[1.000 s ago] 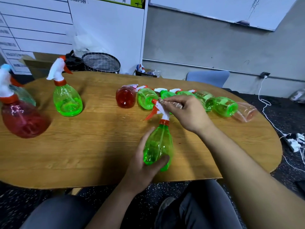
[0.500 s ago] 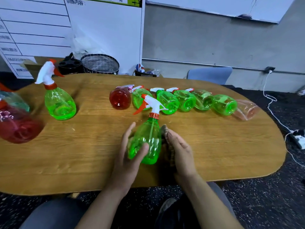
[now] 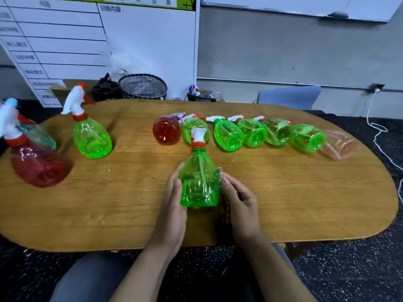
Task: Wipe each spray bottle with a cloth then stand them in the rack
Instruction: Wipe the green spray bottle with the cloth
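Green bottle (image 3: 199,182) now turned nozzle away, left hand (image 3: 172,205) gripping it, right hand (image 3: 239,199) pressing cloth (image 3: 224,205) alongside

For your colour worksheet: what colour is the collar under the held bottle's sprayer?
Red collar, clearest in the head view.

My right hand (image 3: 239,199) drops from the trigger head to the green bottle (image 3: 199,182) body, cloth (image 3: 224,205) pressed opposite my left hand (image 3: 174,205).

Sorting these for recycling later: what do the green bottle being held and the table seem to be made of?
Green bottle: likely thin clear-tinted plastic, glossy; the dip tube shows through its wall. Its sprayer head looks like opaque white plastic. Table: wood-grain top, matte; solid wood or laminate, cannot tell.
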Demonstrator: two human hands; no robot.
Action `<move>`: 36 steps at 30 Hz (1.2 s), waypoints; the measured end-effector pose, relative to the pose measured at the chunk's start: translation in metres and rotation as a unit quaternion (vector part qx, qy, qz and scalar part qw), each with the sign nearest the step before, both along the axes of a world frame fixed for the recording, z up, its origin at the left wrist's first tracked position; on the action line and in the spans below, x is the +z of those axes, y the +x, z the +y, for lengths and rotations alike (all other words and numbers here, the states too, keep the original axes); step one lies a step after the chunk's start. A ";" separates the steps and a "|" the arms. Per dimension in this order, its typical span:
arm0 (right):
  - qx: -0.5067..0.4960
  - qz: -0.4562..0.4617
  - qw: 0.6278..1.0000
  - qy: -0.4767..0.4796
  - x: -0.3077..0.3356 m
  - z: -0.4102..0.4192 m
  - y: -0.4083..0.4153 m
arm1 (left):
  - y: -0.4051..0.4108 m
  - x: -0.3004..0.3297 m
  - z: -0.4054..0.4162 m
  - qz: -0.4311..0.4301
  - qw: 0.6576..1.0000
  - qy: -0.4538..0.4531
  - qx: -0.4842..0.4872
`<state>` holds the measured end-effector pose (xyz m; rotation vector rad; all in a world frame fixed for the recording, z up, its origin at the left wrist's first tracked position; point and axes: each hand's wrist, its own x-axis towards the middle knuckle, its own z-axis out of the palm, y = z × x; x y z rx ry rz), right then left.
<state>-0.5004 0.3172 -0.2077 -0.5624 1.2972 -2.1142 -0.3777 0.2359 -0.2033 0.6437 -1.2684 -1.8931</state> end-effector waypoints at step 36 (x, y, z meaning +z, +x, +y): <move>-0.008 0.109 0.994 0.028 -0.012 0.006 -0.001 | 0.009 -0.006 -0.012 0.016 0.996 0.045 -0.079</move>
